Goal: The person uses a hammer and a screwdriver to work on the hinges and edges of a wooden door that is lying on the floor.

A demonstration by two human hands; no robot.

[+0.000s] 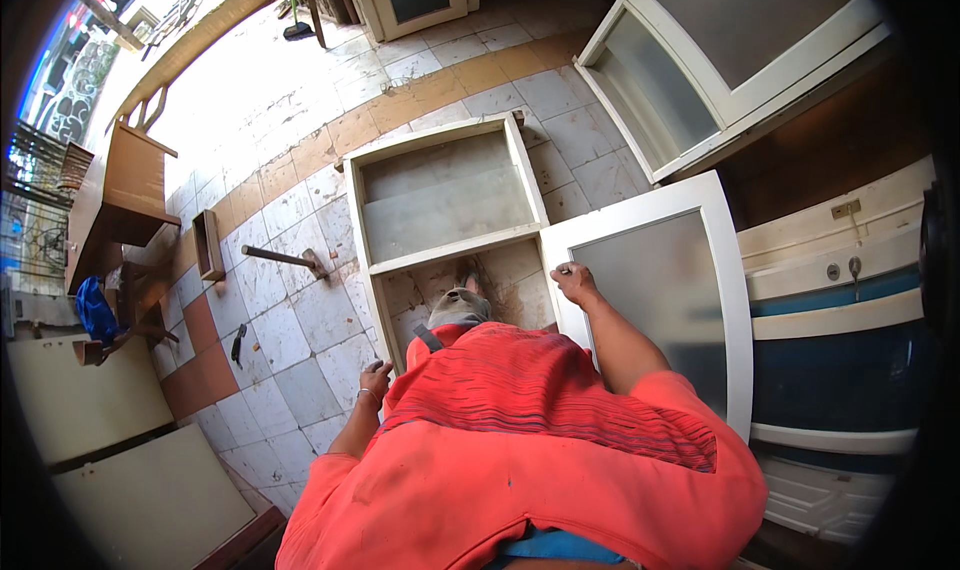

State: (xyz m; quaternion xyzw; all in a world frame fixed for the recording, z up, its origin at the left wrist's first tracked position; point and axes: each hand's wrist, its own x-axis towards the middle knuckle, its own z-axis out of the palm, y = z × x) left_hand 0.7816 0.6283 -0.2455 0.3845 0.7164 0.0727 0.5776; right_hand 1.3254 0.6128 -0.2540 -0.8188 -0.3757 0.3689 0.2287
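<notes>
A white-painted wooden cabinet frame (pixel 520 180) with a frosted upper panel (pixel 440 190) lies on the tiled floor, its lower part showing tiles and my foot (pixel 470 288). Its white glazed door (pixel 727 310) lies out to the right. My right hand (pixel 575 282) is at that door's left rail, fingers closed round a small dark item too small to name. My left hand (pixel 375 378) is at the frame's left rail, fingers curled; what they hold is unclear.
A hammer (pixel 313 263), a dark hand tool (pixel 240 340) and a wooden box (pixel 209 243) lie on the left. Wooden furniture (pixel 130 190) with blue cloth (pixel 95 308) stands beyond pale panels (pixel 95 390). Another white glazed unit (pixel 690 120) is upper right; a blue-and-cream piece (pixel 830 380) is right.
</notes>
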